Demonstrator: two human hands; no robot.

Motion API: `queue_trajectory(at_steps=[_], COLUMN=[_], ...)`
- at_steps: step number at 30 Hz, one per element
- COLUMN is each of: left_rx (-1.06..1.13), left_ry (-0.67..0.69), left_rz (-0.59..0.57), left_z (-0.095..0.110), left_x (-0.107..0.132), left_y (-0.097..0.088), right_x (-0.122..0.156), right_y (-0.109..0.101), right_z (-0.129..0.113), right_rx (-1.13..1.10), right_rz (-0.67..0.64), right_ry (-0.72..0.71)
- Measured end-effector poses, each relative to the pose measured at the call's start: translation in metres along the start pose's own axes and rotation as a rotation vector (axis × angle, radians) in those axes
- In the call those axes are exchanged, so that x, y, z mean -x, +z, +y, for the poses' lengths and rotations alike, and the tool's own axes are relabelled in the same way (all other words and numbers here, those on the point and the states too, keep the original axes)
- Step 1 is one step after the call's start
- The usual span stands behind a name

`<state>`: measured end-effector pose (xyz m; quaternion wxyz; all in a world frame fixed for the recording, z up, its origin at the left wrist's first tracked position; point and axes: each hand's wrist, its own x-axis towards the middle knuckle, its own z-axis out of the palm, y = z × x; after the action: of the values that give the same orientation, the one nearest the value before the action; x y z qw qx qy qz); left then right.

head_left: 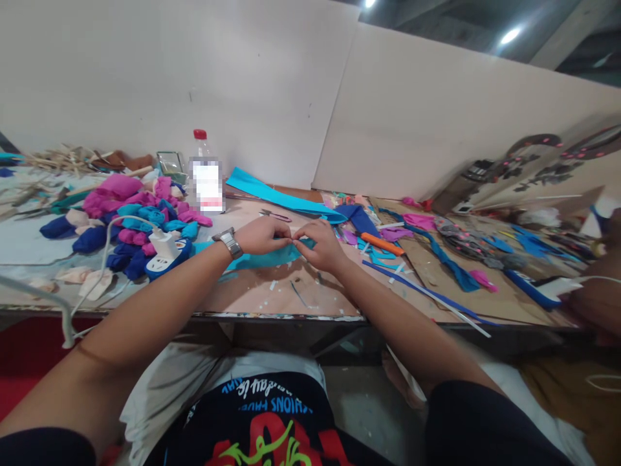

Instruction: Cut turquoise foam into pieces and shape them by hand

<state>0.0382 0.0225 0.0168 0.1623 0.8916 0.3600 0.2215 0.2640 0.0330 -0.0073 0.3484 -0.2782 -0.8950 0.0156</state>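
Over the middle of the table, my left hand (264,235), with a watch (228,244) on its wrist, pinches the edge of a turquoise fabric piece (264,257). My right hand (321,244) grips the same edge, its fingertips almost touching those of my left. The fabric hangs below my fingers and spreads left under my wrist. Just behind my hands lie small thread snips (275,215). A longer bright blue fabric strip (284,197) stretches along the wall side. Right of my right hand is an orange-handled cutter (381,244).
Left stand a pile of pink and blue fabric bundles (130,200), a power strip (167,259) with a white cable, and a red-capped bottle (200,145). Scraps and a long white strip (463,312) lie right. At the right edge another person's blurred arm (594,291) shows.
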Motion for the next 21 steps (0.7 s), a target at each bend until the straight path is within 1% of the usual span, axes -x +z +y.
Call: queue_trajectory(at_steps=[6,9,14,17,21], left_rx=[-0.214,-0.258,-0.215,-0.134,-0.065], left_ry=[0.073,0.091,0.067,0.049,0.027], left_rz=[0.032,0.046,0.066,0.028,-0.012], left_z=[0.0063,0.0053,0.0037,0.0036,0.0034], left_x=[0.0016,0.0016,0.0011,0.0005,0.0005], left_y=[0.0036,0.0044,0.0027,0.0022,0.0015], right_x=[-0.0007,-0.001,-0.001,-0.0012,-0.0011], right_y=[0.0005,0.0,-0.0025,-0.0028,-0.0018], right_z=[0.0025,0.0033,0.0024,0.0018,0.0022], right_rx=[-0.02,-0.023,-0.025,-0.016,-0.018], right_rz=[-0.049,-0.071,-0.042,-0.038,-0.033], right_ry=[0.014,0.041,0.059,0.044,0.066])
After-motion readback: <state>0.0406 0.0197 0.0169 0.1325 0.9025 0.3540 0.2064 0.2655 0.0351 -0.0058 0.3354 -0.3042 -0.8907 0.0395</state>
